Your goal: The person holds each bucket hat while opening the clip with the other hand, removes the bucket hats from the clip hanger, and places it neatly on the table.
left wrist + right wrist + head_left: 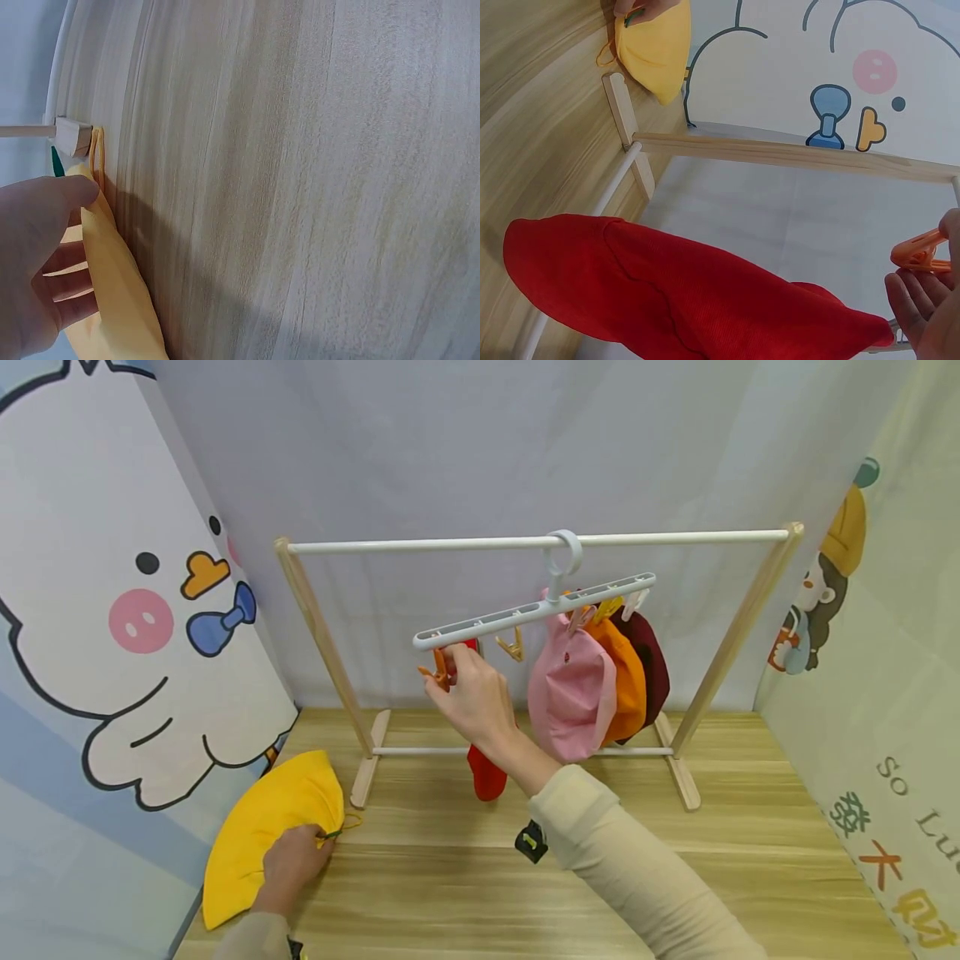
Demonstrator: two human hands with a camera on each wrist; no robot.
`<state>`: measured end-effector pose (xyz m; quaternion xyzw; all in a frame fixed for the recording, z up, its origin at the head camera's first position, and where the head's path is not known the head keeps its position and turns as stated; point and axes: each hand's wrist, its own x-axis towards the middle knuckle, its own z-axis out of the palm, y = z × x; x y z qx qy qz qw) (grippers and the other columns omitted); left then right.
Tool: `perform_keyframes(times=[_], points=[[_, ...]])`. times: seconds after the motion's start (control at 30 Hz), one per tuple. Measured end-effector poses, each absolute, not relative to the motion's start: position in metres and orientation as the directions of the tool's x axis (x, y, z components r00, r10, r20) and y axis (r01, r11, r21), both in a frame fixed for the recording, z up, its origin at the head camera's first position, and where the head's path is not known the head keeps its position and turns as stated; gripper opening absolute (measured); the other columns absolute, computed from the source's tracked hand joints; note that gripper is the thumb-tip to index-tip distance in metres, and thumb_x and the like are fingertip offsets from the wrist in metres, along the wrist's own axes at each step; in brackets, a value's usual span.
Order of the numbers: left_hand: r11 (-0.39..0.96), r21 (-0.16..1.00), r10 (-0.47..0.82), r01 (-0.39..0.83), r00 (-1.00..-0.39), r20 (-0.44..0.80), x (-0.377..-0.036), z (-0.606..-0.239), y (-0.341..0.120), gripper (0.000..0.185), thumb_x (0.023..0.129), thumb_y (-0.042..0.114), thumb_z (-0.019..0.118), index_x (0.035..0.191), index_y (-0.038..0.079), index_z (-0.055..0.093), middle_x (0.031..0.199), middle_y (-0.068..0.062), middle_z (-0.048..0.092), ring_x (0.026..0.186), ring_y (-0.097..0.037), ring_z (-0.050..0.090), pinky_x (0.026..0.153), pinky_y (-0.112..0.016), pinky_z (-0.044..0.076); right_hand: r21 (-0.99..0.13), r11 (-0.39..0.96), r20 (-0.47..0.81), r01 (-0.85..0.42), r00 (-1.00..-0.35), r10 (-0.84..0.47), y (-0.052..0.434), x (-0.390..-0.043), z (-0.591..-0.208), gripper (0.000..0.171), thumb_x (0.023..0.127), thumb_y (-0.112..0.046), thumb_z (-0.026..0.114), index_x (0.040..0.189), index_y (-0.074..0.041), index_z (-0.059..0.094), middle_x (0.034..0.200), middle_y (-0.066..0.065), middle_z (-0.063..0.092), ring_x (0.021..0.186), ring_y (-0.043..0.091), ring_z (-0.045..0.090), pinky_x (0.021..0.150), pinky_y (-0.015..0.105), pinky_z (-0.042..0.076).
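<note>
My left hand [296,860] pinches the edge of a yellow hat [258,827] on the table at the left, by a small green tag; thumb and fingers grip the cloth in the left wrist view. My right hand [477,697] is raised to the left end of a grey clip hanger [487,627] and holds an orange clothespin [441,670] there. Below and behind that hand hangs a red hat [652,285], partly hidden by it in the head view. Beside it a yellow clothespin [512,647] dangles from the hanger.
The hanger hooks over the white bar [420,545] of a wooden-legged rack. Pink [566,693], orange [626,672] and maroon [654,660] hats hang clipped at its right half. A small black object [531,842] is near my right sleeve. Printed curtains surround the table.
</note>
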<state>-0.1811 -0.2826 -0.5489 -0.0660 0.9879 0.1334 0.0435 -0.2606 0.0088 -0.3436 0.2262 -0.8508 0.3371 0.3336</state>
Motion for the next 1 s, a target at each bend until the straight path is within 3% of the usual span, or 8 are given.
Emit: perform_keyframes(times=[0.2,1.0], points=[[0.957,0.254,-0.114,-0.140,-0.987,-0.112,-0.181,-0.551,-0.282,0.029,0.083,0.023,0.063,0.102,0.002,0.068,0.097,-0.019,0.064,0.087,-0.038,0.061,0.068,-0.051,0.048,-0.427,0.661,0.716,-0.616,-0.677,-0.168,0.008,-0.260,-0.343,0.022,0.079,-0.022,0.068,0.092,-0.010,0.054,0.077,0.000,0.060,0.066,0.009,0.058,0.056,0.028,0.047],[0.954,0.272,-0.094,-0.127,-0.987,-0.132,-0.174,-0.546,-0.282,0.030,0.082,0.022,0.064,0.103,0.001,0.066,0.093,-0.016,0.062,0.085,-0.035,0.060,0.068,-0.051,0.047,-0.408,0.655,0.737,-0.635,-0.653,-0.174,0.003,-0.252,-0.331,0.023,0.080,-0.020,0.066,0.096,-0.008,0.055,0.080,0.000,0.060,0.068,0.009,0.060,0.056,0.026,0.048]])
